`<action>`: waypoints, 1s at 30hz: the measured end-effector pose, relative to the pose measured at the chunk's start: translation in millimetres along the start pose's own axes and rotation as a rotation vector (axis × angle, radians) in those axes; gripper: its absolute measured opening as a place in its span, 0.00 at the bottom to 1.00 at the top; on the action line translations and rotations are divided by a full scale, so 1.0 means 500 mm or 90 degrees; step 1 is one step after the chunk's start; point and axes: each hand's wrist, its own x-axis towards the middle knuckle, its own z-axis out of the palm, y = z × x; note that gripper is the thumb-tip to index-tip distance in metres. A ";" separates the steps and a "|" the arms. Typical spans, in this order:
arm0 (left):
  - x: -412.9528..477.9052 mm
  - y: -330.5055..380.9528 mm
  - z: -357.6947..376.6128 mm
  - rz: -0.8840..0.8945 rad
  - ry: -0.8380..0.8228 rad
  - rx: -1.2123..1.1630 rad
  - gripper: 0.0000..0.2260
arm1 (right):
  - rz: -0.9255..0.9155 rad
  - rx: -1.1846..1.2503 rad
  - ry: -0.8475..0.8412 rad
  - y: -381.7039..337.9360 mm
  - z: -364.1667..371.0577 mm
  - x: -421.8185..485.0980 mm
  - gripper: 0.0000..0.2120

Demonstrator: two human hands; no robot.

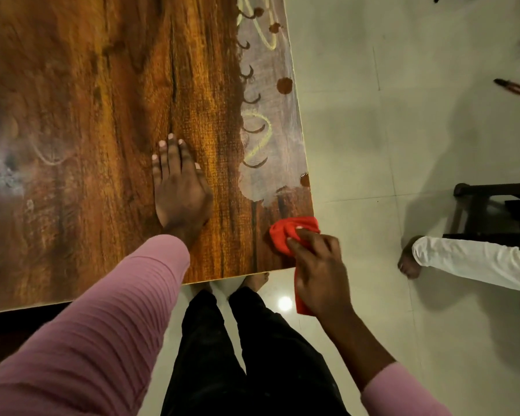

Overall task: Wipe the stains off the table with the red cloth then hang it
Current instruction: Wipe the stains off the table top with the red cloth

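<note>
Now, right hand (318, 265) around red cloth (284, 232).

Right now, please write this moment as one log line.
right hand: grips cloth at table corner | left hand: flat on table | stains: present

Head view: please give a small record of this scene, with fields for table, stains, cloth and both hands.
table: wooden table
stains: whitish smear, brown dots, yellow lines along the right edge
cloth: red cloth at the near right corner, one end hanging off
left hand: flat on the table, fingers straight
right hand: grips the red cloth
</note>
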 end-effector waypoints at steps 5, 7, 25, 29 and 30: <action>0.002 0.001 0.000 -0.004 -0.008 0.007 0.24 | 0.131 0.057 0.067 -0.014 -0.013 0.146 0.22; 0.002 0.002 0.000 -0.007 -0.008 0.008 0.24 | 0.111 0.062 0.075 -0.045 0.000 0.202 0.21; 0.007 0.001 -0.001 -0.015 -0.033 0.033 0.25 | 0.080 0.058 0.071 -0.098 0.009 0.314 0.20; 0.005 0.003 -0.008 -0.009 -0.044 0.030 0.25 | -0.103 0.024 -0.034 -0.134 0.030 0.249 0.22; 0.006 0.003 -0.008 -0.007 -0.044 0.029 0.25 | -0.138 0.017 -0.049 -0.120 0.029 0.222 0.23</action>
